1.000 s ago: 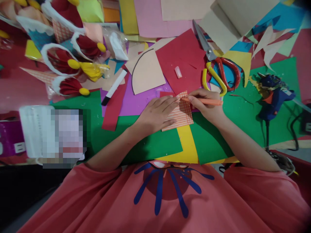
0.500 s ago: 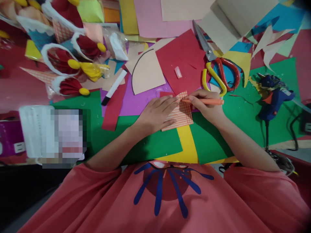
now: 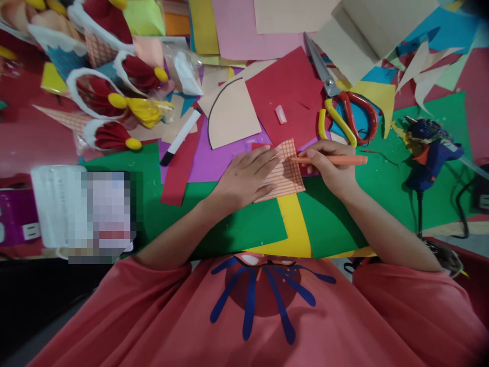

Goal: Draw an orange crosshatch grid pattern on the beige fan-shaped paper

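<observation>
A piece of pale paper [image 3: 287, 176] with an orange grid of drawn lines lies on the green sheet. Across its left part rests my left hand [image 3: 246, 176], flat with the fingers stretched out. My right hand [image 3: 334, 165] grips an orange marker [image 3: 349, 160], its tip at the paper's right edge. Behind the hands is a pale quarter-circle piece [image 3: 234, 114] with a black curved edge. A white marker with a black cap [image 3: 180, 136] lies to the left of that piece.
Scissors [image 3: 332, 90] with red and yellow handles lie beyond my right hand. A blue glue gun [image 3: 430, 158] is at the right. Several paper cones with white rims [image 3: 93, 94] crowd the back left. A pixelated phone-like object [image 3: 110, 209] sits at the left.
My right hand has shifted right with the orange marker, whose tip moved from inside the grid to the paper's right edge. The gridded paper has turned slightly; my left hand stays on it.
</observation>
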Available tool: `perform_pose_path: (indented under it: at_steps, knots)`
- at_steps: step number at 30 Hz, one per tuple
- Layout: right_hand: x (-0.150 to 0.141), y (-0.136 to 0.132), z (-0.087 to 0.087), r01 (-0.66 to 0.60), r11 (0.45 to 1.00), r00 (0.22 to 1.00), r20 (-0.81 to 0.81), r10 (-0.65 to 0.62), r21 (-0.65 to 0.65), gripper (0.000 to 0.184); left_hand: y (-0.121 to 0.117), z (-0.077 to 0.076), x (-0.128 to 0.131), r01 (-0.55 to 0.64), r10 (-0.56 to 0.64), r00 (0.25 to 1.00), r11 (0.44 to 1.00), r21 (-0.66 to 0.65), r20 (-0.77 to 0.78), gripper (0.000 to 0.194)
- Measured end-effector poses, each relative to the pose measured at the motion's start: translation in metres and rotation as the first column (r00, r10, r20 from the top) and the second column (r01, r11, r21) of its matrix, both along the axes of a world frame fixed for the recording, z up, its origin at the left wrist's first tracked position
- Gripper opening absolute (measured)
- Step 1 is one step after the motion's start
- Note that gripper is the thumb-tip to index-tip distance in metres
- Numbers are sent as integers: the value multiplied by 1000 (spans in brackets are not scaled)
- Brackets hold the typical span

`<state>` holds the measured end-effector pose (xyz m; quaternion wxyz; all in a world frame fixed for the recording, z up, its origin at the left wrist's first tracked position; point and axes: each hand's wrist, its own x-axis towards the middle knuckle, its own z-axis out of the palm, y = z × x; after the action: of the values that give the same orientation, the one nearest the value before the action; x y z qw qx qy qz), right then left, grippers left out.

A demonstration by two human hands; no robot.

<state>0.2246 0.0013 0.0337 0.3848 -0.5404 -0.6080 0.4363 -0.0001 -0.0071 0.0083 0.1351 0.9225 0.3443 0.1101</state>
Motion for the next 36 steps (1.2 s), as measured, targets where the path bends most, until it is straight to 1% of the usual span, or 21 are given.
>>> perform_pose_path:
  at_steps: [5, 9, 12, 16, 20, 25, 29, 32, 36]
  knots:
    - [-1, -1, -1, -15, 1000, 1000, 11, 15, 7, 18, -1, 4, 2, -39, 38, 999, 999, -29, -38, 54]
    - [0, 0, -3, -34, 999, 999, 6, 34, -23, 19, -1, 7, 3, -43, 39, 998, 996, -73, -47, 52]
    - [0, 0, -4, -27, 999, 999, -21, 26, -33, 18, -1, 8, 4, -43, 40, 999, 994, -96, -38, 51]
    - [0, 0, -5, -6, 999, 999, -50, 4, -41, 16, 0, 8, 3, -42, 39, 999, 995, -92, -36, 51]
    - [1, 1, -6, -22, 1000, 1000, -5, 22, -17, 17, 0, 8, 4, -49, 44, 997, 995, -88, -58, 50]
    - [1, 1, -7, -59, 998, 998, 35, 60, -38, 22, 0, 8, 4, -41, 38, 998, 997, -68, -45, 50]
    - [0, 1, -7, -70, 997, 996, 51, 72, -26, 26, 0, 8, 4, -50, 47, 998, 996, -80, -37, 50]
    - [0, 2, -6, -84, 996, 995, 58, 85, -22, 24, 0, 7, 3, -47, 45, 999, 995, -93, -29, 50]
    - [-2, 3, -3, -101, 992, 994, 23, 103, -72, 18, 1, 5, 2, -43, 40, 999, 994, -105, -27, 51]
